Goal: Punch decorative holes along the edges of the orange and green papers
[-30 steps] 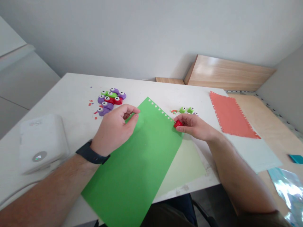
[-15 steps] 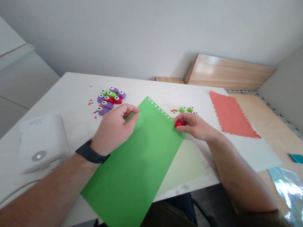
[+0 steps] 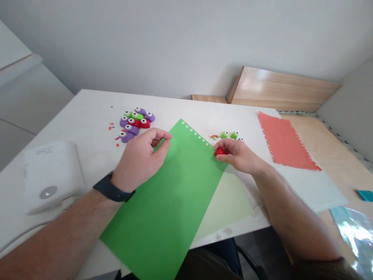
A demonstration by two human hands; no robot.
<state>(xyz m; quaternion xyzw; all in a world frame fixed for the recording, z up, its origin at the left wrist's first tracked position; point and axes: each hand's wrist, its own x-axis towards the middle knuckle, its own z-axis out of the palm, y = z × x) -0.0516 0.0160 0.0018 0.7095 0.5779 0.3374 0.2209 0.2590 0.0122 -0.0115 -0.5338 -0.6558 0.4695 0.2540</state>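
A green paper sheet (image 3: 171,194) lies slanted on the white table (image 3: 87,112), with a row of small punched holes along its top right edge. My left hand (image 3: 141,157) pinches the sheet's upper left edge, its fingers curled. My right hand (image 3: 237,155) is closed on a small red punch (image 3: 219,151) set on the sheet's right edge, at the end of the row of holes. Two green punches (image 3: 229,135) sit just beyond my right hand.
A heap of purple, red and green punches (image 3: 135,122) lies at the back left, with paper bits around it. A white device (image 3: 51,175) stands at the left. A red-orange sheet (image 3: 284,142) lies at the right, a pale sheet (image 3: 230,202) under the green one.
My right hand and the red punch have shifted very slightly along the sheet's edge. My left hand has stayed where it was.
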